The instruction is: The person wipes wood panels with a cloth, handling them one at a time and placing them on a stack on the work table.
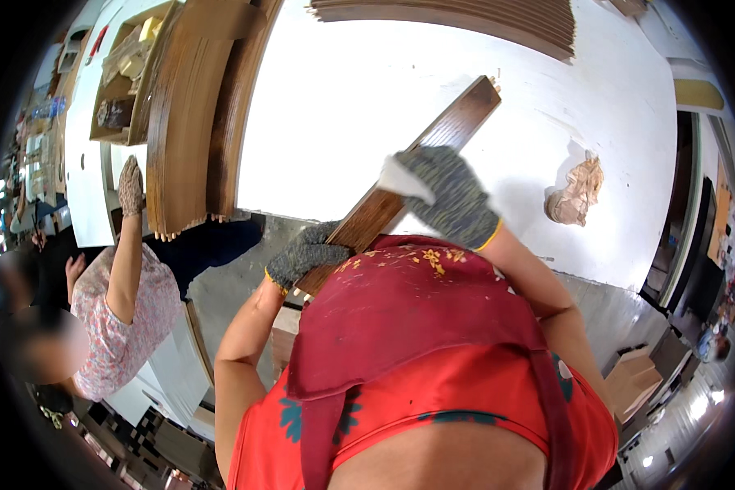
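A dark brown, glossy wooden slat (457,118) runs slantwise from my waist out over the white table, with small pegs at its far end. My left hand (306,255), in a grey knit glove, is closed around its near part, close to the dark red apron. Gloved alike, my right hand (456,196) presses a white, flat piece, perhaps sandpaper or cloth (406,181), against the slat's middle. The fingers of that hand are curled over the piece and partly hidden. The slat's nearest end lies beside the apron.
Stacked brown slats (449,20) lie along the white table's (327,106) far side. More slats (180,122) stand upright at the left, near a cardboard box (100,122). Crumpled brown paper (578,192) sits at the right. A co-worker in a patterned top (126,347) reaches toward the left stack.
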{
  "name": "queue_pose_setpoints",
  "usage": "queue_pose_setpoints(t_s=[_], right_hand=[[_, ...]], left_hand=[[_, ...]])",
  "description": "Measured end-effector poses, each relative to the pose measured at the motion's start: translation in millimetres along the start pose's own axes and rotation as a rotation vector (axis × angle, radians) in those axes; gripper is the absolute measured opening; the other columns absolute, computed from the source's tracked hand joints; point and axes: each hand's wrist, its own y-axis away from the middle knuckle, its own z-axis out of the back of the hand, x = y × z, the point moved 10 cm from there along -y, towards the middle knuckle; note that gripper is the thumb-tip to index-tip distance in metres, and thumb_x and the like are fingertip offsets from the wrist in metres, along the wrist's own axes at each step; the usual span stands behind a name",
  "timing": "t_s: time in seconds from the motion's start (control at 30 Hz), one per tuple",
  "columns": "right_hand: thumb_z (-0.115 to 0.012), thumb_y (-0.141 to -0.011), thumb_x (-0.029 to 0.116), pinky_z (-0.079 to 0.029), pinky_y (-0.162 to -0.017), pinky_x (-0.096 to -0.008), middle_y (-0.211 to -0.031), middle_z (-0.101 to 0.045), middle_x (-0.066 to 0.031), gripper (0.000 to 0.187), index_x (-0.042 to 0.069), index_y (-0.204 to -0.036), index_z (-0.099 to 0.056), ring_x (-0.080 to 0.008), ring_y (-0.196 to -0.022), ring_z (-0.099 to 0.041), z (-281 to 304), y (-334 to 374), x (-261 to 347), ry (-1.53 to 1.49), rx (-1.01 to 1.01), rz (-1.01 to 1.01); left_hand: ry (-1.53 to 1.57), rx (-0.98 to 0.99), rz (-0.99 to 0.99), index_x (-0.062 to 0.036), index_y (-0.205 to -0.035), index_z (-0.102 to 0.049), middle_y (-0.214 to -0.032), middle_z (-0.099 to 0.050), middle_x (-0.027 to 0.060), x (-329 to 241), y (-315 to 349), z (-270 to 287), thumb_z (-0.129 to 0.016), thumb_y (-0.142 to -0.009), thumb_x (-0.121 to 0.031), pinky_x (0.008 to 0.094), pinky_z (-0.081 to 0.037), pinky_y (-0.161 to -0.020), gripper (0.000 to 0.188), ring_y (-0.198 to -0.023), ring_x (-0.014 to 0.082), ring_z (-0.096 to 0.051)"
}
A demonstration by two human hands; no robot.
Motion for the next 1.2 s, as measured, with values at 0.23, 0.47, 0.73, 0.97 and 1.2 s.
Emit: queue_pose_setpoints(t_s=[0.23, 0.47, 0.73, 0.97, 1.2], right_hand=[[-0.062, -0.081, 0.028, -0.042, -0.095, -0.0411, -0.111, -0.061, -0.0105, 0.046, 0.009, -0.122, -0.055, -0.0253, -0.104, -0.056, 84.9, -21.8, -29.1, 0.799, -0.139, 0.196], [-0.060, -0.089, 0.029, -0.049, -0.071, -0.0344, -0.089, -0.066, -0.0165, 0.030, 0.003, -0.103, -0.066, -0.0246, -0.074, -0.060, 197.3, -89.9, -86.7, 0.577, -0.330, -0.219], [-0.052, -0.094, 0.020, -0.042, -0.090, -0.0340, -0.127, -0.053, -0.0130, 0.046, -0.004, -0.132, -0.044, -0.0234, -0.111, -0.051, 193.5, 87.6, -174.9, -0.553, -0.494, -0.246], [-0.044, -0.097, 0.028, -0.042, -0.086, -0.0391, -0.121, -0.054, -0.0160, 0.048, -0.006, -0.131, -0.040, -0.0278, -0.104, -0.052, 105.2, 79.5, -117.4, -1.352, -0.509, -0.418], [-0.051, -0.094, 0.023, -0.042, -0.098, -0.0430, -0.133, -0.048, -0.0191, 0.051, -0.002, -0.136, -0.037, -0.0331, -0.119, -0.048, 46.9, 40.9, -51.3, -1.104, -0.263, -0.203]], left_hand=[[-0.041, 0.014, -0.013, 0.0014, -0.125, -0.055, -0.117, -0.063, 0.0110, 4.3, -7.8, -2.0, -0.073, -0.075, -0.013, 0.0306, -0.043, -0.095, 0.055, -0.107, 0.0179, -0.057], [-0.555, -0.106, -0.031, -0.0057, -0.117, -0.062, -0.105, -0.066, 0.0112, -19.9, 27.6, 28.9, -0.069, -0.081, -0.029, 0.0276, -0.050, -0.079, 0.043, -0.095, 0.0179, -0.062], [-0.739, 0.008, -0.260, -0.0086, -0.116, -0.061, -0.103, -0.067, 0.0137, -27.0, -53.5, 31.0, -0.067, -0.078, -0.037, 0.0375, -0.048, -0.081, 0.048, -0.095, 0.0261, -0.063], [-0.765, -0.352, -0.526, -0.0133, -0.123, -0.056, -0.106, -0.063, 0.0151, -81.6, -53.6, 37.5, -0.065, -0.077, -0.032, 0.0409, -0.047, -0.086, 0.050, -0.097, 0.0324, -0.061], [-0.667, -0.648, -0.866, -0.0004, -0.135, -0.040, -0.130, -0.045, 0.0251, -115.5, -45.7, -11.2, -0.074, -0.071, -0.046, 0.0421, -0.036, -0.103, 0.086, -0.121, 0.0367, -0.044]])
